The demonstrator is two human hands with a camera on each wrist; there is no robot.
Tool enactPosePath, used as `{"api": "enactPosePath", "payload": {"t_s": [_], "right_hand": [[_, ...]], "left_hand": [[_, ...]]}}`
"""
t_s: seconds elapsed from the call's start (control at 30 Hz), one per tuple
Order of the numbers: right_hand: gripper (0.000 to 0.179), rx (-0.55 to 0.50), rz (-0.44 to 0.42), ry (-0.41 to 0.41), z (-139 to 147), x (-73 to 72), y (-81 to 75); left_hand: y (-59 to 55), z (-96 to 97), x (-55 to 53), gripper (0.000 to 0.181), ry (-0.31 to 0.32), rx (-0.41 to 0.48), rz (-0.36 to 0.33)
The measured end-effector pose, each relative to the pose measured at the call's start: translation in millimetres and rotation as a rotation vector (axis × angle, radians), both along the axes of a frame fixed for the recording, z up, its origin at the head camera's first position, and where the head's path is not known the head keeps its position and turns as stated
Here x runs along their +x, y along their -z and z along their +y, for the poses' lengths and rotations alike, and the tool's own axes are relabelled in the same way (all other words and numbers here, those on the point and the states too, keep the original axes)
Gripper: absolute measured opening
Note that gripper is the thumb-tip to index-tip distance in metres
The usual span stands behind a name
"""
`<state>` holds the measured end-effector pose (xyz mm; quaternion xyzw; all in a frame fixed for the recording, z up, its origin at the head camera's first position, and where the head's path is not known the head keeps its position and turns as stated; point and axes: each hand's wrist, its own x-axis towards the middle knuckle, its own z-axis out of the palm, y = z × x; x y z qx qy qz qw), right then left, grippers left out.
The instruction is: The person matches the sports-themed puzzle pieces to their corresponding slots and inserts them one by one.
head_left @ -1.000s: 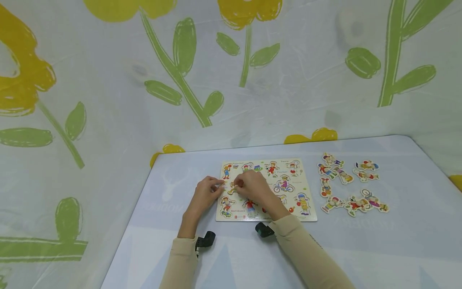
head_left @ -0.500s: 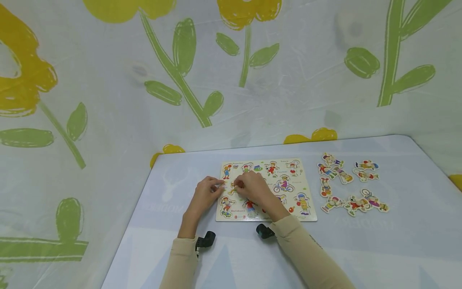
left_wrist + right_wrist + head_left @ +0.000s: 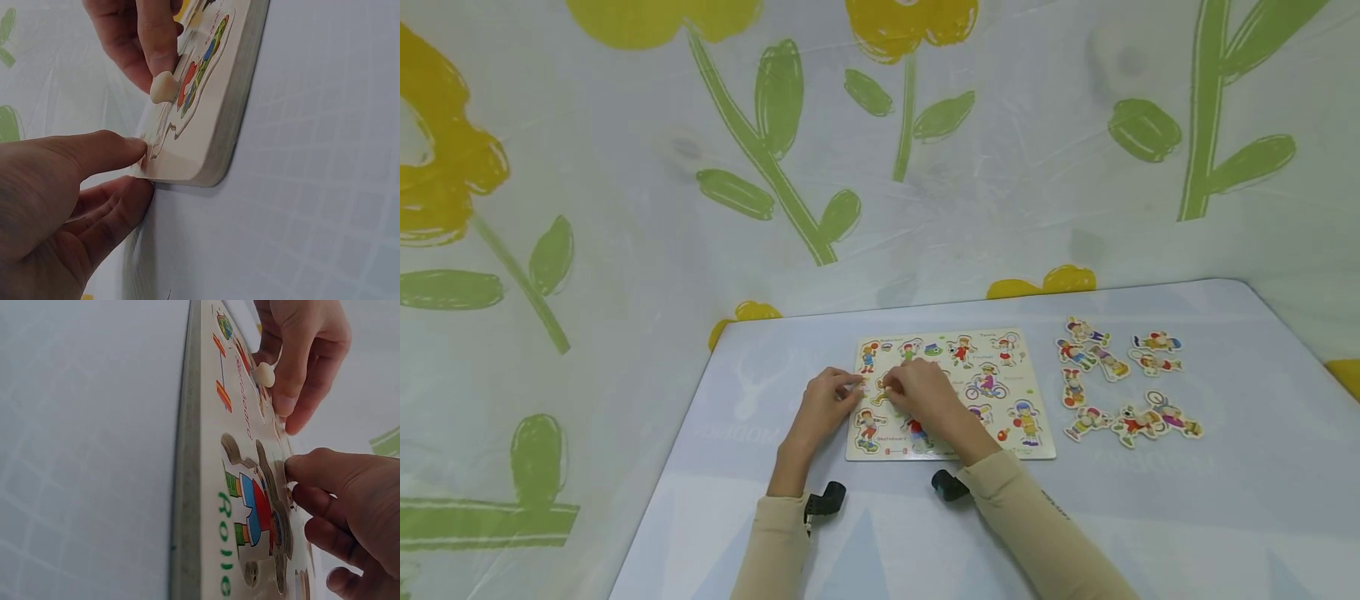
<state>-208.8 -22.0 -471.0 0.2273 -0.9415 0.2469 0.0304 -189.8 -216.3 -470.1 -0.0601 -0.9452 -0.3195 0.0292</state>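
A cream wooden puzzle board (image 3: 951, 452), printed with figures doing sports, lies on the table. My left hand (image 3: 827, 404) holds the board's left edge, thumb on top and fingers curled at the side. My right hand (image 3: 928, 396) reaches across the board. Its thumb and fingertips pinch low over a figure-shaped puzzle piece (image 3: 880, 392) at the left middle, mostly covered by the fingers. Just below sits the skateboarder piece (image 3: 868, 429), whose round knob (image 3: 164, 87) stands up between the hands in the left wrist view. A basketball figure (image 3: 868, 357) shows at the upper left.
Several loose figure pieces lie on the table right of the board, among them a tennis figure (image 3: 1156, 363) and a footballer (image 3: 1135, 423). A flowered cloth (image 3: 925, 233) hangs behind the table's back edge. Black wrist cameras (image 3: 827, 498) sit at both cuffs.
The head view has shifted slightly. Both hands stay at the same spots on the board, and the loose pieces have not moved.
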Motion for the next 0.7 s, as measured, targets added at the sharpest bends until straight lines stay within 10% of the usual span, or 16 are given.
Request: {"api": "enactPosePath", "payload": {"t_s": [0.7], "right_hand": [[0.020,0.038,0.068,-0.004,32.4,16.9,0.6]], "left_hand": [[1.3,-1.8,0.2,0.024,0.026,-0.003,0.032]]}}
